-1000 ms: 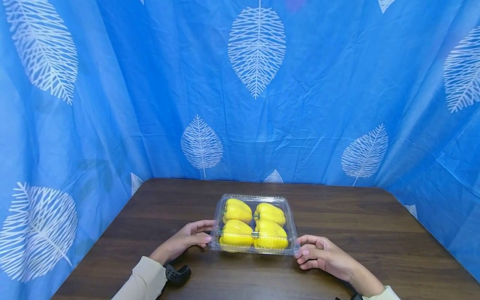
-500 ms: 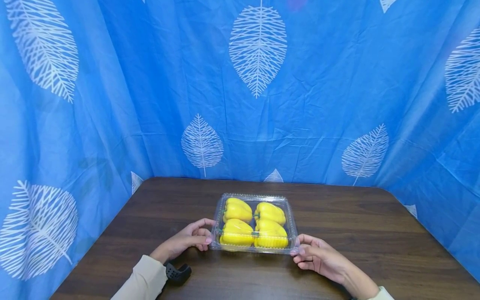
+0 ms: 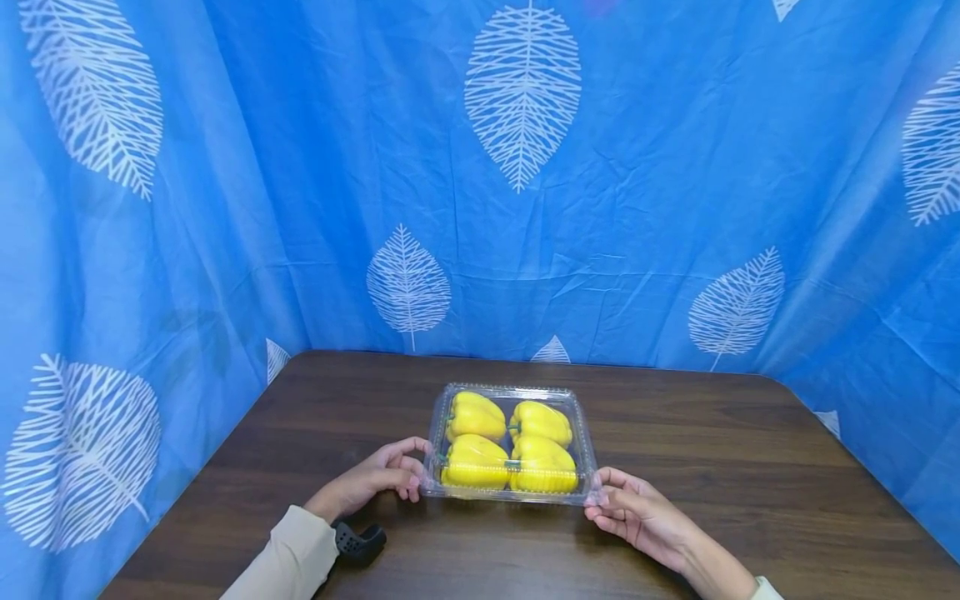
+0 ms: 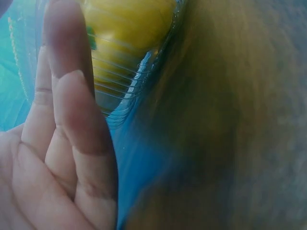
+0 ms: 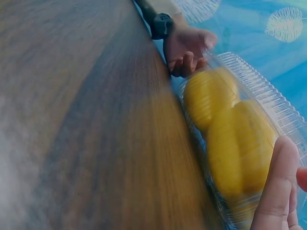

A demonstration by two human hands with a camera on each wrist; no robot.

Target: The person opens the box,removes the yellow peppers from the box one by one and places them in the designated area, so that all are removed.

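Observation:
A clear plastic clamshell box (image 3: 517,497) sits at mid-table in the head view, its lid down over several yellow bell peppers (image 3: 476,461). My left hand (image 3: 375,479) pinches the box's left rim near the front corner, thumb in front. At the right front corner, my right hand (image 3: 641,518) pinches the rim between thumb and fingers. In the left wrist view, the fingers (image 4: 84,115) stand beside the ribbed box wall with a yellow pepper (image 4: 129,24) behind it. The right wrist view shows the far left hand (image 5: 184,50) at the box's other end.
The dark wooden table (image 3: 712,450) extends around the box on all sides. A blue curtain (image 3: 637,167) with white leaf prints hangs behind and at both sides. A black strap (image 3: 360,543) is on the left wrist.
My right fingers have moved slightly inward onto the box's front corner. The left hand keeps its hold. The whole head view has shifted a little; the box stays in about the same place.

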